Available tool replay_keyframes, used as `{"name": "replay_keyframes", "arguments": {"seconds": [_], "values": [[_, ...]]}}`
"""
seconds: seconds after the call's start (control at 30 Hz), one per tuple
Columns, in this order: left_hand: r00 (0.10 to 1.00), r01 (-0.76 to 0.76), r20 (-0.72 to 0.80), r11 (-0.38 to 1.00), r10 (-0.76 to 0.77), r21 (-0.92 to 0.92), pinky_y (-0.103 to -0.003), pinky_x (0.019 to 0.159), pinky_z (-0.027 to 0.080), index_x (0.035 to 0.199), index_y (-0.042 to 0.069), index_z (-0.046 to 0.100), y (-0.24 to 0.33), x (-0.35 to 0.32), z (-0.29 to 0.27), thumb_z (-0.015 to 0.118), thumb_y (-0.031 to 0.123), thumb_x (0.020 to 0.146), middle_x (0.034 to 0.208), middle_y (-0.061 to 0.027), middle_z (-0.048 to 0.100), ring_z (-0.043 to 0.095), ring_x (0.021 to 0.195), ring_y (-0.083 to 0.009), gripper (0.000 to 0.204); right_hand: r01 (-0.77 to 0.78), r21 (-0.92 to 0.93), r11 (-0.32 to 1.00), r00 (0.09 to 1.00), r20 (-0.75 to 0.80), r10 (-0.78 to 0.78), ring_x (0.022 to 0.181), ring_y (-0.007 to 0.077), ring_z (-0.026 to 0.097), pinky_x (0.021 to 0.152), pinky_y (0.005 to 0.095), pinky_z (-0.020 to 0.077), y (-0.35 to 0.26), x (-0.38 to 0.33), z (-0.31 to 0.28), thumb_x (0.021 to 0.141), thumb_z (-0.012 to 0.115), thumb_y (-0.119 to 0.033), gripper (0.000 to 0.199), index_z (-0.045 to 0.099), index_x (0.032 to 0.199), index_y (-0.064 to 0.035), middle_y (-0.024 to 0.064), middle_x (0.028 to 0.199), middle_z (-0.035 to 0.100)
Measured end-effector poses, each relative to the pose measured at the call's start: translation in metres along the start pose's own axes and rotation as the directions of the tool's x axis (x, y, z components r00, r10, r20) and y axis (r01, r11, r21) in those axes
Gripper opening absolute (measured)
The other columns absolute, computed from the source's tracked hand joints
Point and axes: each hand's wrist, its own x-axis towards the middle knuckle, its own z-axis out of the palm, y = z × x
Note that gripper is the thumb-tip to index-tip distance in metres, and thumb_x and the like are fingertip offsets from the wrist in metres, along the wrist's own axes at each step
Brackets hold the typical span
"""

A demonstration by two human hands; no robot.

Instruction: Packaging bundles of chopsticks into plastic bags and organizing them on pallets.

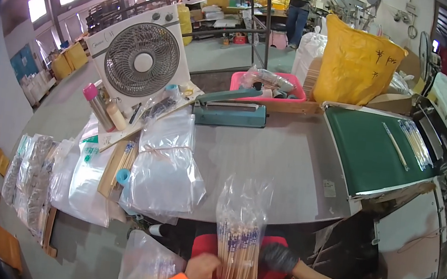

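A clear plastic bag (240, 242) filled with thin wooden chopsticks, marked in blue near their upper ends, stands nearly upright at my lap. Its loose top rises above the sticks, in front of the table edge. My left hand (203, 270), with an orange band at the wrist, is closed, its curled fingers against the bag's lower left side. On the bag's right side is my right hand (278, 258) in a dark glove; its fingers are too dark and blurred to make out. Left of my lap lies another clear bag (150, 259) with similar blue-marked contents.
Stacked clear bags (166, 171) lie on the grey table (265, 167), beside a wooden tray of sticks (118, 168). Behind stand a fan (143, 63), a teal sealer (230, 114) and a pink basket (302, 88). A green belt (368, 146) carries wrapped chopsticks at right, below a yellow sack (356, 61).
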Motion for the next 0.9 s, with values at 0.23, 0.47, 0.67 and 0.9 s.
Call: {"name": "replay_keyframes", "arguments": {"seconds": [0.23,0.47,0.67,0.9], "values": [[0.996,0.086,0.017,0.975,-0.084,-0.204,-0.034,0.061,0.048,0.084,0.010,0.058,0.020,0.035,-0.033,0.056,0.005,0.068,0.081,-0.0070,0.056,0.056,0.078,-0.0251,0.017,0.478,0.530,0.700,0.848,-0.487,-0.210,0.080,0.0270,0.062,0.071,0.0373,0.0508,-0.004,-0.010,-0.015,0.081,0.057,-0.012,0.012,0.064,0.089,-0.0054,0.0119,0.082,0.061],[0.912,-0.032,-0.410,0.997,0.001,-0.068,-0.030,0.059,0.048,0.092,0.000,0.058,0.005,0.201,-0.173,0.050,-0.004,0.079,0.074,-0.0126,0.060,0.059,0.065,-0.0246,0.016,0.103,-0.053,0.993,0.386,-0.918,-0.089,0.083,0.0334,0.059,0.076,0.0404,0.0477,0.012,0.076,-0.261,0.073,0.060,-0.003,0.020,0.058,0.092,-0.0036,0.0157,0.082,0.058],[0.936,-0.309,-0.024,0.853,0.351,0.420,-0.034,0.062,0.048,0.080,0.006,0.059,-0.029,0.223,-0.192,0.057,0.000,0.073,0.076,-0.0080,0.059,0.059,0.074,-0.0264,0.009,0.117,-0.385,0.915,0.963,-0.181,-0.199,0.083,0.0318,0.058,0.071,0.0383,0.0483,0.072,0.064,-0.249,0.069,0.058,-0.010,0.021,0.059,0.090,-0.0087,0.0157,0.088,0.058],[0.913,-0.201,-0.332,0.970,0.236,0.138,-0.029,0.061,0.049,0.074,0.003,0.062,0.018,0.234,-0.278,0.067,0.000,0.068,0.076,-0.0072,0.062,0.060,0.068,-0.0203,0.008,0.099,-0.300,0.949,0.885,-0.409,-0.222,0.075,0.0255,0.059,0.070,0.0349,0.0488,0.042,0.045,-0.361,0.082,0.052,-0.010,0.010,0.058,0.086,-0.0044,0.0102,0.079,0.060]]}}
